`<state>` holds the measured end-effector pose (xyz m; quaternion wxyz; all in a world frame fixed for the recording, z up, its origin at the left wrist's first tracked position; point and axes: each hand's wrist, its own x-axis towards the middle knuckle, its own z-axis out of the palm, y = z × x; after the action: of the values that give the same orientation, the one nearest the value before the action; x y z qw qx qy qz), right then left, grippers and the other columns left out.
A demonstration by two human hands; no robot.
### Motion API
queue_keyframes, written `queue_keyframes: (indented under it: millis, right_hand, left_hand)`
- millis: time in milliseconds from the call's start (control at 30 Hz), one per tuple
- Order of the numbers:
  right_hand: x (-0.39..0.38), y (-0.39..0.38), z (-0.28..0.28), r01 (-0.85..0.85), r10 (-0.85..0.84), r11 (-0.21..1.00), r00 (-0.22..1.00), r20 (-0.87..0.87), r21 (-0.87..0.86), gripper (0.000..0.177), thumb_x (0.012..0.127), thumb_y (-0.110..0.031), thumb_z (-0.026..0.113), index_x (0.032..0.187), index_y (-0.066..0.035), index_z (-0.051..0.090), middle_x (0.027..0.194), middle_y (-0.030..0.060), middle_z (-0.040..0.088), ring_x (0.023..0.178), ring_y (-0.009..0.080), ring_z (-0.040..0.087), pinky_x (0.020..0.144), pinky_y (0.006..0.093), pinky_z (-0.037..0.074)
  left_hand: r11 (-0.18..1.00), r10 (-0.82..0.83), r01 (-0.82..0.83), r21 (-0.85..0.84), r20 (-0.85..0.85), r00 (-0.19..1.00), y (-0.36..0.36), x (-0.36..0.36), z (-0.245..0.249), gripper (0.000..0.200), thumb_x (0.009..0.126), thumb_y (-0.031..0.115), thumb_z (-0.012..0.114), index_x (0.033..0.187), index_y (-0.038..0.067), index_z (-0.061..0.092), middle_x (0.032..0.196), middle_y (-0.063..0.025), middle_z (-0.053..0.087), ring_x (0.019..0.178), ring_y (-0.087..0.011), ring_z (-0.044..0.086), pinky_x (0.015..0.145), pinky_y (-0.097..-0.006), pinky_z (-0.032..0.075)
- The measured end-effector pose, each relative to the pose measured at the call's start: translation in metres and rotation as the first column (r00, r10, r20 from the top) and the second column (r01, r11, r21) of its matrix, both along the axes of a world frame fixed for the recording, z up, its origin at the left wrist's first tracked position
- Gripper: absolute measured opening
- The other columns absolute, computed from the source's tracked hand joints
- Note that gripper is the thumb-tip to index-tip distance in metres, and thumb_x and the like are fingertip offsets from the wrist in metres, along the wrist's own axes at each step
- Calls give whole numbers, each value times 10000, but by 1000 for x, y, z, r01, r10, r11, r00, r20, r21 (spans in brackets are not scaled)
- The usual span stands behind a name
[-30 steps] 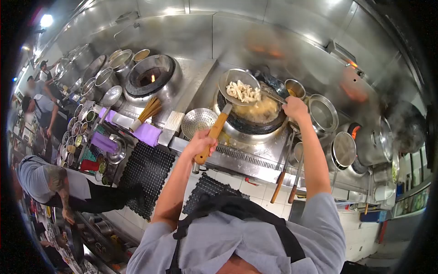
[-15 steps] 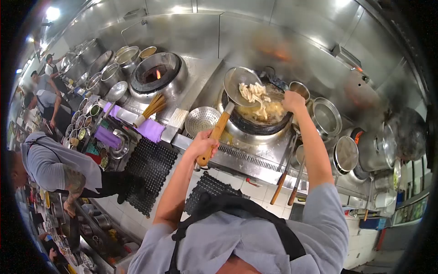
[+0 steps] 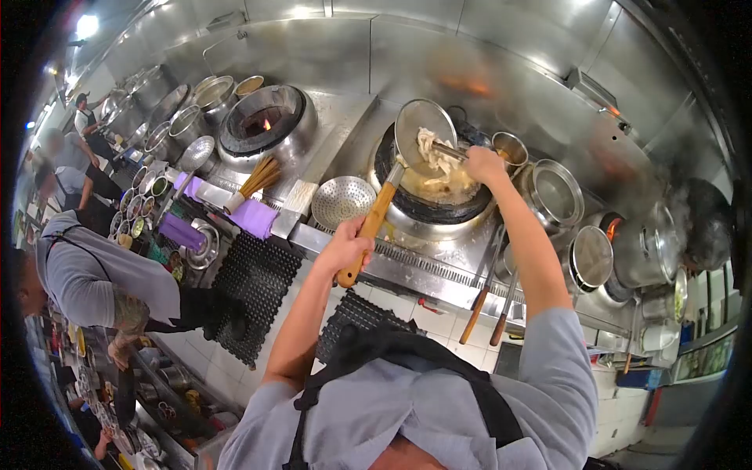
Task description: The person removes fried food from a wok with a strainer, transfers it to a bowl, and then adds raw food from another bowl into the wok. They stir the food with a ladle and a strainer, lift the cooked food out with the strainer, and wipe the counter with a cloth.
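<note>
My left hand (image 3: 346, 249) is closed round the wooden handle (image 3: 377, 215) of a wire strainer (image 3: 423, 119). The strainer is tilted over the wok (image 3: 439, 205), with pale strips of food (image 3: 436, 153) at its mesh and liquid in the wok below. In my right hand (image 3: 484, 164), a metal utensil (image 3: 449, 150) points left, its end among the food strips. What lies behind my right fingers is partly hidden.
A perforated ladle (image 3: 343, 201) rests left of the wok. Further left are a second burner (image 3: 262, 125) with a flame and a bamboo brush (image 3: 258, 178). Pots (image 3: 556, 196) stand right. A co-worker (image 3: 102, 270) leans over the left counter.
The strainer has shifted up and right. My right hand has moved left, bringing the metal utensil to the food strips. The view has shifted slightly.
</note>
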<state>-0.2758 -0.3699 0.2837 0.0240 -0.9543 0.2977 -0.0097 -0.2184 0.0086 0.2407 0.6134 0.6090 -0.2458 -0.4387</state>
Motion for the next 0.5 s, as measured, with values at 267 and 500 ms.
queue_keyframes:
  millis: [267,500]
  right_hand:
    - [-13,-26,18,74,-72,995,997,34,-64,253,856,-249,596,1024,-83,685,1072,191,679,1019,376,643,879,486,502]
    - [-33,-42,52,105,-109,990,993,-34,-94,259,855,-155,589,1069,-23,652,1117,183,673,1057,366,639,857,477,525]
  left_hand:
    - [998,58,-57,26,-24,998,12,6,-11,439,800,23,556,1235,-15,505,723,-46,542,484,-118,508,411,-279,441]
    - [984,141,-164,72,248,958,0,15,6,402,770,-12,521,1172,-26,525,676,-33,526,469,-117,504,411,-280,421]
